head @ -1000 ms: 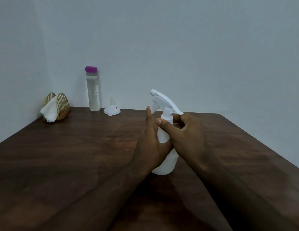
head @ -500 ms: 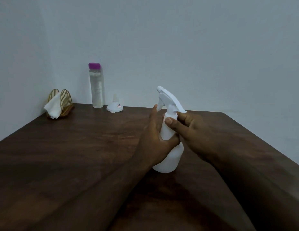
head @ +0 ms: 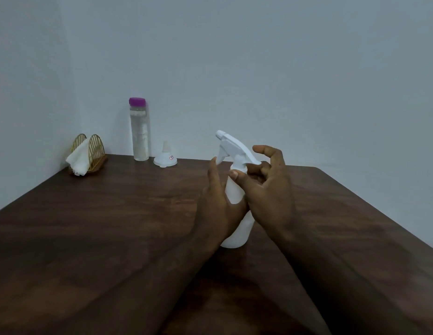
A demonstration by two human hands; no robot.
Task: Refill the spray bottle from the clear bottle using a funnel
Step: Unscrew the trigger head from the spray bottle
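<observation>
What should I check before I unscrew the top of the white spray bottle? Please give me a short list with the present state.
1. Spray bottle upright on the table: ok.
2. Left hand holds its body: ok.
3. Right hand pinches the collar of the spray head: ok.
4. Collar already loose: cannot tell.
5. Clear bottle opened: not ok, purple cap is on.
6. Funnel free to take: ok, it stands wide end down beside the clear bottle.
</observation>
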